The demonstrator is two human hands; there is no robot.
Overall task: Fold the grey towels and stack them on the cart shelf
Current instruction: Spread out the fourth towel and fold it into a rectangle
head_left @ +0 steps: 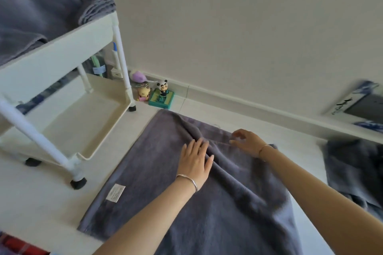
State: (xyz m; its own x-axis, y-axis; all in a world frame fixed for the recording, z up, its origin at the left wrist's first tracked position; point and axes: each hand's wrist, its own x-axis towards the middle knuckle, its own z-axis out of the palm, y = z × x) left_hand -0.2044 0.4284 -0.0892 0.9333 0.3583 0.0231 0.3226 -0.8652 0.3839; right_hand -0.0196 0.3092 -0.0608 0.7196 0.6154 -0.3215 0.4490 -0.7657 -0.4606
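My left hand [194, 159] lay flat, palm down, on the big grey terry towel [186, 213] spread over the pale tiled floor [31, 198]. Its fingers were straight and close together, pressing beside a raised crease that ran from the towel's far edge toward me. It gripped nothing.

My right hand [246, 144] was at the towel's far right part, just beyond that crease. Its fingers [238, 132] were loosely bent and spread, with a gap between thumb and forefinger. The thumb tip was down at a seam line, and I could not tell whether it touched the cloth. A silver bangle [187, 180] sat on my left wrist, a thinner bracelet [264, 148] on my right.

A white rectangular care label [115, 192] showed near the towel's left edge. To the left stood the white plastic cart [62, 51] on dark castors, just beside the towel's far left corner. Folded grey towels [41, 6] were piled on its upper shelf. A crumpled grey towel [352, 167] lay on the floor well to the right. Against the skirting board stood a small panda figurine [163, 87] on a green base, beside a yellow toy figure [144, 93].
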